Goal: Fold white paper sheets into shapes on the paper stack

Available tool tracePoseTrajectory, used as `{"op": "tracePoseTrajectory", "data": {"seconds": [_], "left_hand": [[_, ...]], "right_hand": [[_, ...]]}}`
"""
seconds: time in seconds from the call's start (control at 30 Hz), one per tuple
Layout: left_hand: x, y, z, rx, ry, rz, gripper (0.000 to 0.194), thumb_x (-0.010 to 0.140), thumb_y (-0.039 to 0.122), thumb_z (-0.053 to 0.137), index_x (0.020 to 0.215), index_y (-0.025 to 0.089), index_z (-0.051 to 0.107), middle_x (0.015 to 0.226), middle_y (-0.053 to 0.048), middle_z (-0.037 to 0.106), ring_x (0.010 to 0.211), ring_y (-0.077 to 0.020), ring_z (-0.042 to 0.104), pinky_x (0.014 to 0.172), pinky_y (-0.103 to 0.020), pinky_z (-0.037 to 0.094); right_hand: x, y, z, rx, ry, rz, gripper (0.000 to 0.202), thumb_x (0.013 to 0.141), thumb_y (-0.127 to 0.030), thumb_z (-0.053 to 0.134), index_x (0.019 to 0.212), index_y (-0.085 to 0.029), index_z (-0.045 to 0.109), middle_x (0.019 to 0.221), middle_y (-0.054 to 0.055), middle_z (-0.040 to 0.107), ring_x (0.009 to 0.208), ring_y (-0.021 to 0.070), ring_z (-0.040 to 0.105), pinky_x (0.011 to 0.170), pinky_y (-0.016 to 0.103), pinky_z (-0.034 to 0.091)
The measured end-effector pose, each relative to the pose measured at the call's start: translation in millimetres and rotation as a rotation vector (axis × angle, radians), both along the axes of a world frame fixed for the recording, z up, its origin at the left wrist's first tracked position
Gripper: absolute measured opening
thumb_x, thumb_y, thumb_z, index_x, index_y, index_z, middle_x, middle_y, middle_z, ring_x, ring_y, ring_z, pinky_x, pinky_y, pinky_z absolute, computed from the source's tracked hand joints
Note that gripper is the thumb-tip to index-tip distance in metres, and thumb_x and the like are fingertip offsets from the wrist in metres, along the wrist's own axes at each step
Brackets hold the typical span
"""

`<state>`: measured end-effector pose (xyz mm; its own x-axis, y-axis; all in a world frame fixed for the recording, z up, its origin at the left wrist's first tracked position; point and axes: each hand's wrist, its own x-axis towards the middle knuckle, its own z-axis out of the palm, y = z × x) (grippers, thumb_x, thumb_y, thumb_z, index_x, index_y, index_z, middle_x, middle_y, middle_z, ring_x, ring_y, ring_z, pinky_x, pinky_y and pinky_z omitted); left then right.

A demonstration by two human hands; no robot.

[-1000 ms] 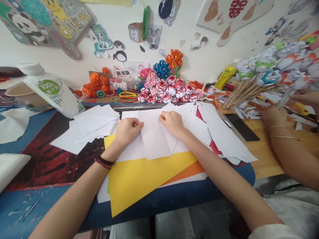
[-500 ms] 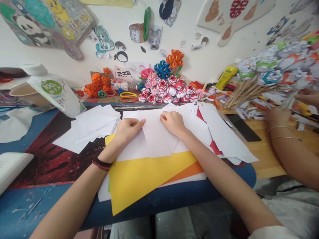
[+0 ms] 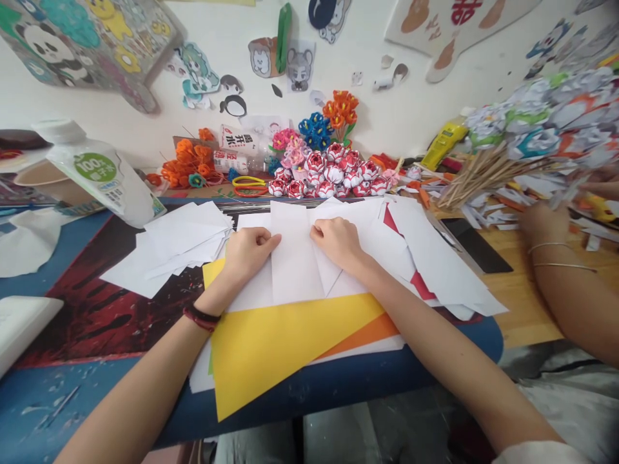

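Observation:
A white paper rectangle point(image 3: 296, 258) stands out between my hands, over other white sheets and a yellow sheet point(image 3: 280, 341). At its left edge, my left hand point(image 3: 252, 251) is closed with the thumb against the fingers, pinching the paper. My right hand point(image 3: 337, 240) is closed at the right edge of the same paper, knuckles up. An orange sheet point(image 3: 360, 335) shows under the yellow one. Loose white sheets point(image 3: 186, 235) are piled left of my left hand, and more white sheets point(image 3: 435, 258) lie right of my right hand.
A white bottle point(image 3: 109, 174) and a paper cup point(image 3: 41, 177) stand at the left. Paper flowers point(image 3: 333, 174) line the wall. At the right are a dark phone point(image 3: 476, 245), flowers on sticks point(image 3: 532, 122), paper scraps and another person's forearm point(image 3: 570, 283).
The white paper between my hands now shows as an upright rectangle, its top edge higher and its sides distinct. My hands have barely moved.

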<state>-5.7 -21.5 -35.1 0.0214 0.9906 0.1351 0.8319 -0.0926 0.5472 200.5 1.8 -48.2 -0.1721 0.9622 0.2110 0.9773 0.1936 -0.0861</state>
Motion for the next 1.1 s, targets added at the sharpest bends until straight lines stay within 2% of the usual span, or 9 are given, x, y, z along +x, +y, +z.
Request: {"op": "tracePoseTrajectory", "data": {"seconds": [0.17, 0.4, 0.57, 0.67, 0.8, 1.1], "left_hand": [[-0.5, -0.9, 1.1, -0.01, 0.038, -0.027, 0.031, 0.079, 0.042, 0.052, 0.057, 0.02, 0.055, 0.059, -0.001, 0.059, 0.059, -0.0158, 0.049, 0.06, -0.028, 0.03], [-2.5, -3.0, 3.1, -0.053, -0.003, -0.044, 0.031, 0.077, 0.042, 0.053, 0.056, 0.02, 0.056, 0.058, -0.001, 0.059, 0.058, -0.0152, 0.048, 0.06, -0.028, 0.031], [-3.5, -5.7, 6.8, -0.057, -0.105, -0.044, 0.041, 0.079, 0.051, 0.052, 0.054, 0.019, 0.05, 0.052, 0.002, 0.047, 0.055, -0.0131, 0.04, 0.058, -0.028, 0.03], [-4.8, -6.6, 9.3, -0.139, -0.184, -0.06, 0.044, 0.079, 0.057, 0.053, 0.057, 0.019, 0.055, 0.054, 0.001, 0.049, 0.057, -0.0135, 0.042, 0.056, -0.027, 0.03], [-6.1, -5.7, 8.7, -0.138, -0.164, -0.078, 0.037, 0.075, 0.05, 0.058, 0.056, 0.018, 0.056, 0.054, 0.001, 0.052, 0.056, -0.0132, 0.043, 0.057, -0.027, 0.032], [-3.9, -4.8, 3.5, -0.08, -0.156, -0.013, 0.036, 0.079, 0.043, 0.056, 0.054, 0.018, 0.056, 0.051, 0.002, 0.056, 0.052, -0.0124, 0.046, 0.06, -0.027, 0.033]], "right_hand": [[-1.3, -0.3, -0.5, -0.026, -0.014, -0.008, 0.031, 0.095, -0.03, 0.044, 0.097, -0.021, 0.073, 0.087, 0.009, 0.073, 0.076, 0.0219, 0.064, 0.063, 0.029, 0.03], [-0.7, 0.6, -1.1, -0.022, -0.025, -0.002, 0.031, 0.096, -0.03, 0.043, 0.097, -0.021, 0.073, 0.086, 0.009, 0.073, 0.076, 0.0223, 0.064, 0.062, 0.03, 0.029], [0.9, 1.1, -2.4, 0.001, -0.014, 0.013, 0.03, 0.094, -0.03, 0.043, 0.095, -0.021, 0.072, 0.085, 0.009, 0.073, 0.074, 0.0219, 0.063, 0.061, 0.03, 0.028], [1.5, 1.3, -1.7, 0.0, -0.012, 0.007, 0.03, 0.094, -0.029, 0.044, 0.094, -0.021, 0.072, 0.085, 0.009, 0.073, 0.074, 0.022, 0.063, 0.062, 0.03, 0.028], [2.5, 2.4, 1.1, -0.012, -0.004, -0.005, 0.03, 0.094, -0.03, 0.044, 0.093, -0.021, 0.073, 0.087, 0.009, 0.073, 0.074, 0.022, 0.064, 0.062, 0.03, 0.029], [-1.7, -6.7, 7.0, 0.012, -0.004, 0.033, 0.031, 0.094, -0.03, 0.043, 0.092, -0.021, 0.073, 0.085, 0.007, 0.073, 0.075, 0.0209, 0.064, 0.062, 0.03, 0.03]]}}
